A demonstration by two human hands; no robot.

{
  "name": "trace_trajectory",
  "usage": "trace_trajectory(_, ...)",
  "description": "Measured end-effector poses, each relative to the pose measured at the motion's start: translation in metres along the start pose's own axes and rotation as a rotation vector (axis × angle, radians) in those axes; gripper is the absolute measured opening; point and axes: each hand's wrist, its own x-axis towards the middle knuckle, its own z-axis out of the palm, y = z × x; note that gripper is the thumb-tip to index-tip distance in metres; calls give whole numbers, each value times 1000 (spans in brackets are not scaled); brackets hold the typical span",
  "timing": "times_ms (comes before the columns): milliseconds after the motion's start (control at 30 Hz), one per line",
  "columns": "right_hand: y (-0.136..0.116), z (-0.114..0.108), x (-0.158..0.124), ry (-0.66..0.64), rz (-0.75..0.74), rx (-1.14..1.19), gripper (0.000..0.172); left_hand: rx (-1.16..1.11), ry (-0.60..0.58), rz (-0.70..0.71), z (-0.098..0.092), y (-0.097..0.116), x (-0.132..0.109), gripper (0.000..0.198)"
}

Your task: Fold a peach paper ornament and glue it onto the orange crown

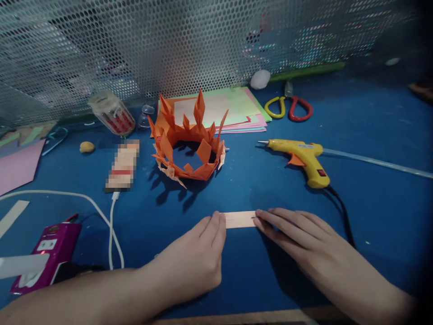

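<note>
Left hand point(203, 250) and right hand point(307, 239), fingertips at both ends of a peach paper strip point(240, 220), pinching or pressing, cannot tell, orange paper crown point(199, 173) and yellow glue gun point(301, 148) beyond

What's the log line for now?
left hand: on pale rectangular paper strip | right hand: on its right end | beyond: spiky orange paper crown

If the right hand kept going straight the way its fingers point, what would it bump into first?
The right hand already touches the pale paper strip. Past that, the left hand or the orange crown looks next; depth leaves which unclear.
</note>
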Motion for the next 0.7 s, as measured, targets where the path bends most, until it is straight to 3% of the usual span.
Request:
trace_trajectory(100, 0, -2, -1, -5, 86, 89, 40, -130, 46, -22, 5, -8, 1, 29)
trace_trajectory(233, -2, 1, 16, 27, 190, 227, 28, -475, 108, -248, 12, -18, 3, 20)
trace_trajectory(333, 0, 6, 33, -49, 77, 270, 27, -659, 101, -382, 14, -23, 4, 7)
trace_trajectory(467, 8, 10, 51, -84, 9, 344, 24, -924, 101, -678, 16, -30, 7, 21)
trace_trajectory(533, 12, 7, 59, -4, 113, 459, 22, -1188, 168, -874, 15, -35, 11, 30)
trace_trajectory(633, 13, 2, 69, 109, 399, 673, 20, -1594, 414, -1117, 11, -42, 22, 42)
trace_trajectory(700, 12, 1, 73, 174, 609, 831, 20, -1726, 561, -1222, 6, -42, 33, 44)
